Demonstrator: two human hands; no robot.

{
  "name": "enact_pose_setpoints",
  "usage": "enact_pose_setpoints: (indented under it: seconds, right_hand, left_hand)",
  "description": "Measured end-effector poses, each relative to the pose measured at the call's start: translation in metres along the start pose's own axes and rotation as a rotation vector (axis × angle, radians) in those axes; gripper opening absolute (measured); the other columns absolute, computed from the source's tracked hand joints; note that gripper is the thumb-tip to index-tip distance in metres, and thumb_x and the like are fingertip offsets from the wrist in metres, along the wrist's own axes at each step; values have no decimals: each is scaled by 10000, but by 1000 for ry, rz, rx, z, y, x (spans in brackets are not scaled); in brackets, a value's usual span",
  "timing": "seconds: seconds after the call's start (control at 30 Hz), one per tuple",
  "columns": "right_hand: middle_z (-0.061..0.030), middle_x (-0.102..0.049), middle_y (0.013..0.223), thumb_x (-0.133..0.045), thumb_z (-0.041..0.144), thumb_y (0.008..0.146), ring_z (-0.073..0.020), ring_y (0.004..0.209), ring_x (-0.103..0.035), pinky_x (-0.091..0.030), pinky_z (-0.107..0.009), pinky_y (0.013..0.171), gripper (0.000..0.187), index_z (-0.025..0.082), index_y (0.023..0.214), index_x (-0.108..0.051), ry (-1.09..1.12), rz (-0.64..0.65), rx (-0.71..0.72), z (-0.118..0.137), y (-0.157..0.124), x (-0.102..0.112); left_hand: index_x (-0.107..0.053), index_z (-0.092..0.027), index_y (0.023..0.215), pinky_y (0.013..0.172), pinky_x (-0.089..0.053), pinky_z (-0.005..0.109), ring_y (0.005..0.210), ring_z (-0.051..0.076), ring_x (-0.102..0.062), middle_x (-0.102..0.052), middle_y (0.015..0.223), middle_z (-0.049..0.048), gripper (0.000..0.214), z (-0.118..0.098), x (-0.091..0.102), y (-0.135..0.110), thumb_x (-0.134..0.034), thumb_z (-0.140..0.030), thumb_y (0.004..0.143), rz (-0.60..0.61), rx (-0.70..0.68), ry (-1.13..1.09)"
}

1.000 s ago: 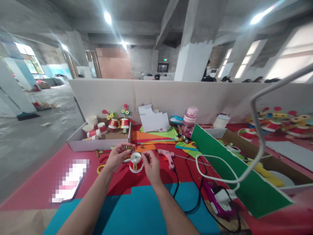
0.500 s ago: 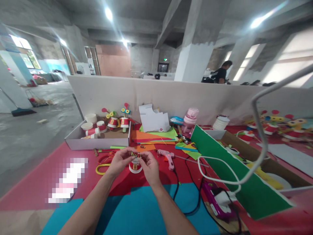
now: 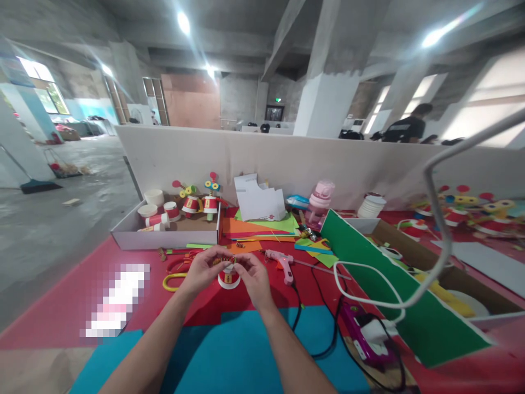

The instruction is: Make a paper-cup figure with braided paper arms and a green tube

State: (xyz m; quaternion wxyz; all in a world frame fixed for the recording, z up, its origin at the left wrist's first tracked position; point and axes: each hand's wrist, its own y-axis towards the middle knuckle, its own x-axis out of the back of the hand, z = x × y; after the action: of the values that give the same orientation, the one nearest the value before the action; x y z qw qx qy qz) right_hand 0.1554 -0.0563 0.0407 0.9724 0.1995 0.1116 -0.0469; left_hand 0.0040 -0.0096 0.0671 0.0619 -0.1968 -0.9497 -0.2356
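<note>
My left hand (image 3: 203,271) and my right hand (image 3: 253,275) meet above a small red and white paper cup (image 3: 228,279) that stands upside down on the red mat. Between the fingertips of both hands is a short striped, folded paper strip (image 3: 227,259), pinched at each end. Both hands are closed in a pinch. The strip hovers just over the cup's top; whether it touches the cup I cannot tell.
A pink glue gun (image 3: 282,261) lies right of my hands, its black cord trailing toward me. Yellow-handled scissors (image 3: 172,280) lie to the left. A white box (image 3: 164,235) with cup figures, coloured paper sheets (image 3: 262,227), a green board (image 3: 394,284) and a white cable (image 3: 369,273) surround the spot.
My hands have come together over the cup. The left hand brought the striped strip down from beside the cup, and the right hand now pinches its other end.
</note>
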Motion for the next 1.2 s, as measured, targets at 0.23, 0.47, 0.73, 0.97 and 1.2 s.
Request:
enact_pose_setpoints:
  seconds: [0.23, 0.47, 0.73, 0.97, 1.2]
  right_hand:
    - [24, -663, 757, -722, 287, 759, -110, 667, -616, -527, -252, 691, 165, 214, 884, -642, 287, -180, -97, -6, 9, 10]
    - [32, -641, 774, -766, 237, 693, -97, 665, -608, -527, -239, 684, 216, 214, 869, -642, 438, -170, -167, -2, 10, 10]
    - [-26, -661, 874, -663, 322, 802, -163, 813, -630, -519, -322, 801, 203, 197, 957, -624, 25, -172, -31, -12, 10, 15]
    - [-97, -629, 1037, -459, 315, 933, -207, 941, -623, -491, -370, 865, 174, 210, 1051, -533, -572, -159, 243, -17, 3, 13]
    - [-64, -640, 892, -401, 272, 950, -222, 848, -609, -450, -419, 867, 113, 223, 1005, -487, -779, -147, 357, -10, 3, 11]
  left_hand:
    - [-643, -189, 1079, 767, -501, 281, 861, 176, -633, -694, 968, 67, 339, 6, -2, 1, -708, -306, 767, -120, 73, -203]
    - [-615, -187, 1144, 786, -493, 310, 894, 187, -624, -685, 1002, 81, 333, 10, 4, 4, -629, -313, 836, -78, 26, -39]
    - [-702, -206, 849, 796, -375, 356, 859, 200, -546, -694, 852, 53, 141, 21, 10, 8, -577, -264, 879, -10, -259, 782]
    - [-709, -209, 747, 770, -276, 368, 875, 203, -509, -673, 774, 38, 174, 1, 7, 23, -589, -233, 871, 272, -322, 1042]
    - [-676, -168, 691, 722, -254, 358, 823, 194, -498, -632, 698, 47, 199, -16, 3, 33, -591, -199, 868, 425, -287, 1164]
